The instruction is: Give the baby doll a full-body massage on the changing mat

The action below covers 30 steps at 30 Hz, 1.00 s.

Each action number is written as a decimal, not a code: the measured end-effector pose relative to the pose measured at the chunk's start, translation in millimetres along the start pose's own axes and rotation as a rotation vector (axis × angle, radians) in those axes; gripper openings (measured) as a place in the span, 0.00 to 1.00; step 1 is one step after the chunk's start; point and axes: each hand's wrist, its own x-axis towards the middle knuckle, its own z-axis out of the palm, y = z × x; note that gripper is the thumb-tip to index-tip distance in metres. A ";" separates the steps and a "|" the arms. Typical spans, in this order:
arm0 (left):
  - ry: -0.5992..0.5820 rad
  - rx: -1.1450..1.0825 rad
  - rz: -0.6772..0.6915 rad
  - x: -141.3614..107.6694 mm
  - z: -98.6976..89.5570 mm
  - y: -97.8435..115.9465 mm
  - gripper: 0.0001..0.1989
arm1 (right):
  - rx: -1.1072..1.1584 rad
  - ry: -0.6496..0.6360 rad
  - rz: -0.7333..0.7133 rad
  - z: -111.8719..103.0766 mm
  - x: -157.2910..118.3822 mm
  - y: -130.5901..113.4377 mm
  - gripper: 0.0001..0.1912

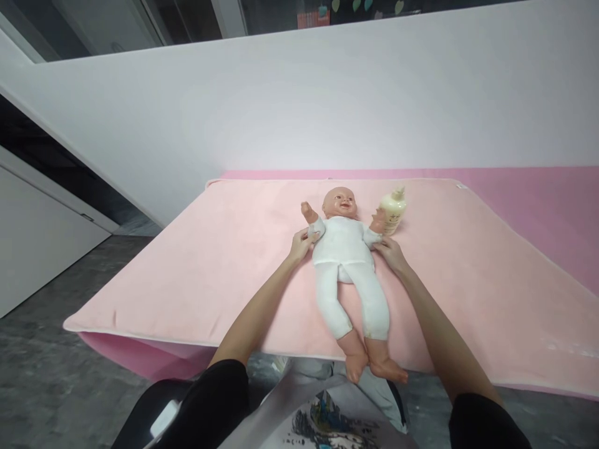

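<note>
A baby doll in a white cloth body lies on its back on the pink blanket, head toward the wall, its feet over the near edge. My left hand pinches the white sleeve of the doll's arm on the left. On the other side, my right hand has its fingers closed at the sleeve of the doll's other arm. Both doll arms are bent upward. A pale yellow pump bottle stands just behind the doll's hand on the right, which partly covers it.
The pink blanket spreads over a table, with a darker pink cover beneath it. A white wall rises behind. At the lower left is a black seat with a white object on it.
</note>
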 end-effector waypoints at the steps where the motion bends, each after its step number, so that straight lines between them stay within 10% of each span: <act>1: 0.026 0.065 0.009 2.9 1.3 -0.5 0.17 | -0.066 0.023 -0.007 3.1 3.9 -0.9 0.14; 10: 0.252 0.554 0.034 26.2 6.0 -3.3 0.25 | -0.475 0.052 0.001 16.7 35.5 -7.1 0.18; 30: -0.138 0.050 0.080 8.3 -27.8 2.7 0.06 | 0.154 -0.021 0.009 -5.8 -0.1 9.7 0.07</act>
